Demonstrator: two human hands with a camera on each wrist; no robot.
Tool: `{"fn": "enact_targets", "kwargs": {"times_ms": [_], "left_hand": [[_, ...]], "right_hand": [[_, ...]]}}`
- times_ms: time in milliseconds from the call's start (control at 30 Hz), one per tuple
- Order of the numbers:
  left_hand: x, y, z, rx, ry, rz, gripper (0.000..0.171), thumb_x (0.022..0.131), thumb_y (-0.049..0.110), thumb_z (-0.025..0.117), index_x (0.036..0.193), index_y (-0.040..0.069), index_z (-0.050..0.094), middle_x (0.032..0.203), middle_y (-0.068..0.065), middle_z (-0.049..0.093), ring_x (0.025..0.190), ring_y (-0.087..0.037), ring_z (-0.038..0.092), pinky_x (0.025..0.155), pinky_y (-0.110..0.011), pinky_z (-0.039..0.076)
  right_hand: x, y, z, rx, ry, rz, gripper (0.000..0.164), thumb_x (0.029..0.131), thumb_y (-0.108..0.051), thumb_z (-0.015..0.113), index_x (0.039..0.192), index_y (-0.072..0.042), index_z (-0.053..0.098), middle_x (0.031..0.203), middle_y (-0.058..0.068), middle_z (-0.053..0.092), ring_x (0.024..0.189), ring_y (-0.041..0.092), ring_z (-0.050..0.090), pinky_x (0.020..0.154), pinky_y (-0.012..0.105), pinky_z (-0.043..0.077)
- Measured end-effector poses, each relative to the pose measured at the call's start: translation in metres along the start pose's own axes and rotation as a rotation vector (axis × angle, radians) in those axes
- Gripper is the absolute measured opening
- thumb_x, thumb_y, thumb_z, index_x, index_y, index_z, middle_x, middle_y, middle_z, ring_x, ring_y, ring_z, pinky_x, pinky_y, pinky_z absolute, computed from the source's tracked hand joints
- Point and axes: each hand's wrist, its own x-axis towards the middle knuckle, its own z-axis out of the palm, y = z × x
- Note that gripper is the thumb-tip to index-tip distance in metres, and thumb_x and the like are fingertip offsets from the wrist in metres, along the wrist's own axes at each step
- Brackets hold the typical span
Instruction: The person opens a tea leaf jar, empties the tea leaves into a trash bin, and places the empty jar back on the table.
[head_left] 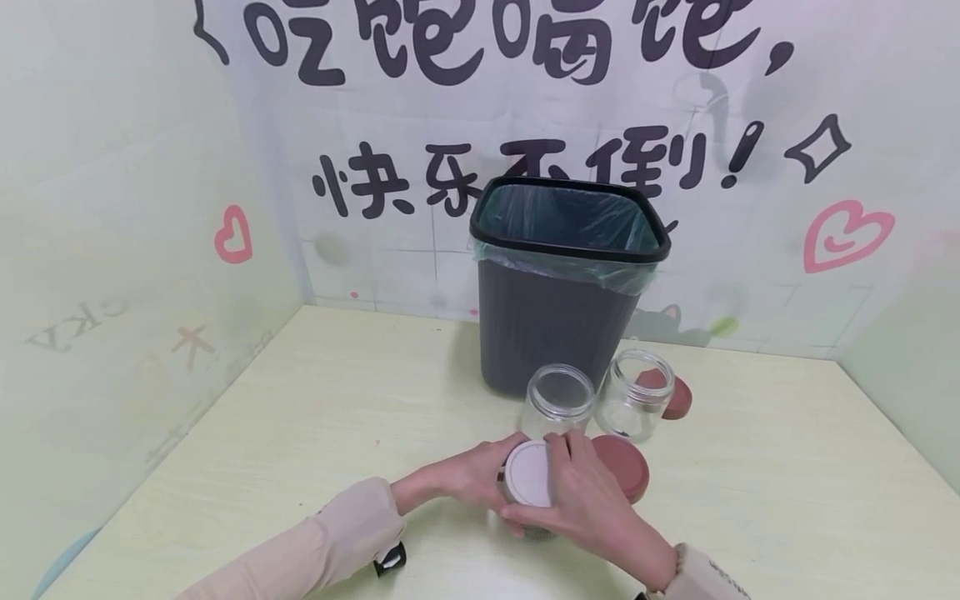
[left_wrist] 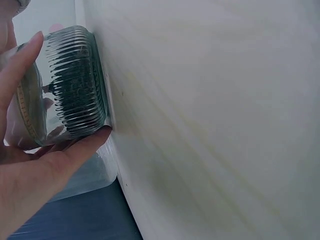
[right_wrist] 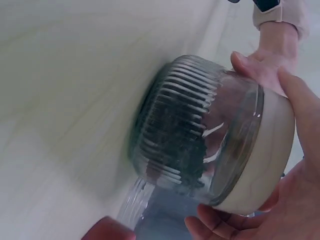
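Observation:
A ribbed glass jar (right_wrist: 172,117) with dark contents stands on the table, wearing a pale lid (head_left: 528,473). My left hand (head_left: 474,475) holds the jar from the left, its fingers and thumb around the glass in the left wrist view. From the right, my right hand (head_left: 600,504) grips the lid, fingers on the far side and thumb on the near side. Just behind the hands stands a lidless glass jar (head_left: 557,400). A reddish-brown lid (head_left: 626,468) lies beside the right hand, partly covered by it.
A second lidless glass jar (head_left: 626,412) stands at the back right, with another reddish-brown lid (head_left: 680,400) behind it. A dark grey bin (head_left: 551,321) with a clear liner rises behind the jars, near the printed back wall (head_left: 397,267). Side walls (head_left: 150,250) border the table.

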Motion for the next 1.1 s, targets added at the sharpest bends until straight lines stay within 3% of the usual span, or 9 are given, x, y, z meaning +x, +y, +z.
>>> {"fn": "enact_targets", "kwargs": {"times_ms": [233, 567, 667, 767, 933, 1100], "left_hand": [[0.000, 0.001, 0.000, -0.048, -0.009, -0.006, 0.077, 0.058, 0.007, 0.088, 0.122, 0.010, 0.045, 0.120, -0.003, 0.057, 0.110, -0.014, 0.053, 0.094, -0.020, 0.041], [0.000, 0.000, 0.000, -0.073, -0.012, 0.027, 0.081, 0.057, 0.005, 0.088, 0.125, 0.010, 0.044, 0.122, -0.004, 0.056, 0.112, -0.013, 0.053, 0.097, -0.021, 0.041], [0.001, 0.001, 0.001, -0.076, -0.016, 0.024, 0.083, 0.058, 0.005, 0.087, 0.127, 0.010, 0.043, 0.122, -0.004, 0.056, 0.112, -0.013, 0.052, 0.097, -0.021, 0.042], [0.000, 0.001, 0.000, -0.057, -0.013, 0.013, 0.082, 0.058, 0.006, 0.087, 0.127, 0.010, 0.043, 0.122, -0.005, 0.056, 0.112, -0.014, 0.053, 0.095, -0.020, 0.041], [0.000, 0.002, -0.001, -0.018, -0.010, 0.001, 0.081, 0.058, 0.007, 0.087, 0.126, 0.009, 0.043, 0.123, -0.007, 0.056, 0.113, -0.020, 0.054, 0.094, -0.022, 0.041], [0.000, 0.002, 0.000, -0.017, -0.004, -0.010, 0.079, 0.058, 0.007, 0.087, 0.124, 0.009, 0.044, 0.122, -0.007, 0.057, 0.111, -0.020, 0.055, 0.093, -0.022, 0.041]], "right_hand": [[0.002, 0.003, -0.005, 0.055, -0.030, -0.063, 0.076, 0.061, -0.044, 0.080, 0.114, 0.005, 0.054, 0.101, 0.011, 0.049, 0.085, 0.018, 0.049, 0.065, 0.027, 0.048], [0.005, 0.007, -0.015, 0.154, -0.162, -0.155, 0.074, 0.062, -0.027, 0.076, 0.123, 0.005, 0.049, 0.114, 0.013, 0.053, 0.096, 0.019, 0.051, 0.075, 0.030, 0.048], [0.004, 0.006, -0.016, 0.181, -0.186, -0.150, 0.075, 0.066, -0.028, 0.075, 0.127, 0.005, 0.047, 0.117, 0.014, 0.053, 0.098, 0.019, 0.051, 0.076, 0.030, 0.048], [0.004, 0.006, -0.014, 0.179, -0.159, -0.131, 0.078, 0.068, -0.041, 0.077, 0.125, 0.004, 0.048, 0.115, 0.014, 0.052, 0.094, 0.019, 0.052, 0.072, 0.028, 0.049], [0.002, 0.002, -0.006, 0.088, -0.069, -0.059, 0.090, 0.058, -0.058, 0.078, 0.117, 0.005, 0.051, 0.107, 0.014, 0.052, 0.079, 0.017, 0.053, 0.061, 0.026, 0.049], [0.001, -0.001, -0.003, -0.003, -0.042, -0.048, 0.092, 0.055, -0.057, 0.079, 0.116, 0.006, 0.051, 0.097, 0.013, 0.050, 0.075, 0.017, 0.050, 0.056, 0.026, 0.046]]}}
